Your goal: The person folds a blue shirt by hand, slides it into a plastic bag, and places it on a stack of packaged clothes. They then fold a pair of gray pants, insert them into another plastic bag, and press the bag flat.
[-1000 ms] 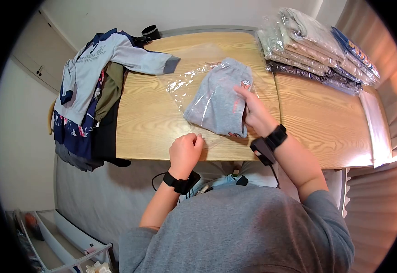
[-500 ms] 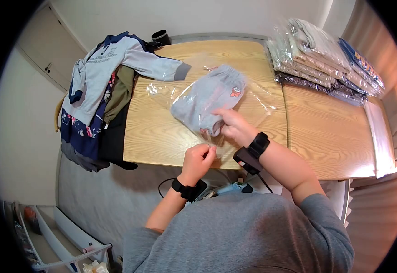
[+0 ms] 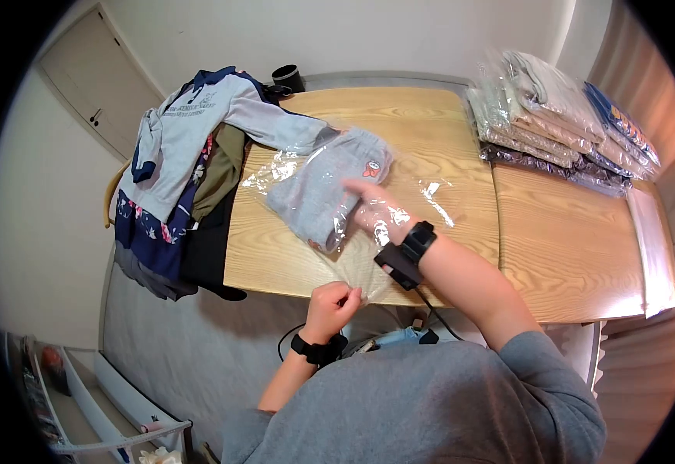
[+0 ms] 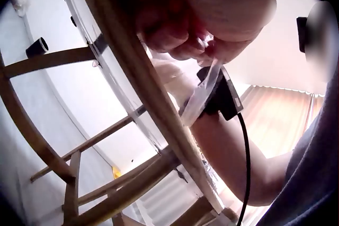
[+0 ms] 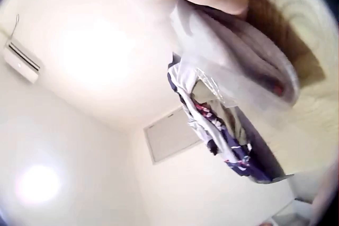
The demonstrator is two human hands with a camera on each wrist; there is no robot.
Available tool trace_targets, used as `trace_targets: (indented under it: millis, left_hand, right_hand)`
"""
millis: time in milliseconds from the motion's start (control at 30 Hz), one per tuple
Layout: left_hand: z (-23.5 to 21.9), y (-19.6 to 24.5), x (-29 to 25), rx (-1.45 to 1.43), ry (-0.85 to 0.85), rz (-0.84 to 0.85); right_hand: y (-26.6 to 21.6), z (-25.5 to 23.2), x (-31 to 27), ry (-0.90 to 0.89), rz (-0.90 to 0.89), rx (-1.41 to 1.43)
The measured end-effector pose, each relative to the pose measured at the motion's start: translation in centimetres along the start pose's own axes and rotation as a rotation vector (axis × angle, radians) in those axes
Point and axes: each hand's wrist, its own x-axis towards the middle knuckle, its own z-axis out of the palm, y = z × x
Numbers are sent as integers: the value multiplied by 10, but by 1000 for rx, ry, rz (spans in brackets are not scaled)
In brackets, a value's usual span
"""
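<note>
Folded light grey pants (image 3: 314, 189) with a gathered waistband and an orange cartoon print lie inside a clear plastic bag (image 3: 269, 172) over the table. My right hand (image 3: 376, 213) reaches into the bag and holds the pants near their lower edge, thumb on top and the other fingers hidden beneath. Glossy plastic overlaps that hand and wrist. At the table's front edge, my left hand (image 3: 328, 311) pinches the bag's near edge. In the left wrist view, a strip of plastic (image 4: 204, 96) stretches down from its fingertips.
Bagged folded clothes (image 3: 542, 116) are stacked at the back right of the wooden table (image 3: 430, 255). Flat clear plastic (image 3: 651, 255) lies along its right edge. On the left hangs a pile of clothes topped by a grey sweatshirt (image 3: 186, 139). Behind stands a black cup-like container (image 3: 288, 78).
The pants have shifted left and turned, deeper into the bag, with my right hand following. Plastic now covers the right hand and wrist. The left hand keeps its pinch on the bag.
</note>
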Motion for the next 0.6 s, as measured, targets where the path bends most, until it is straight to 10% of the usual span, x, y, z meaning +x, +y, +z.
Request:
trace_targets:
  millis: [200,400,600]
  left_hand:
    - [-8,6,3,-21,-206,83]
    - [-8,10,8,-90,-307,84]
    - [2,11,13,-64,-331,158]
  right_hand:
    - [-44,-26,8,137,-99,57]
    - [-52,-50,-30,451,-678,-103]
    - [-74,-53,-58,386,-155,4]
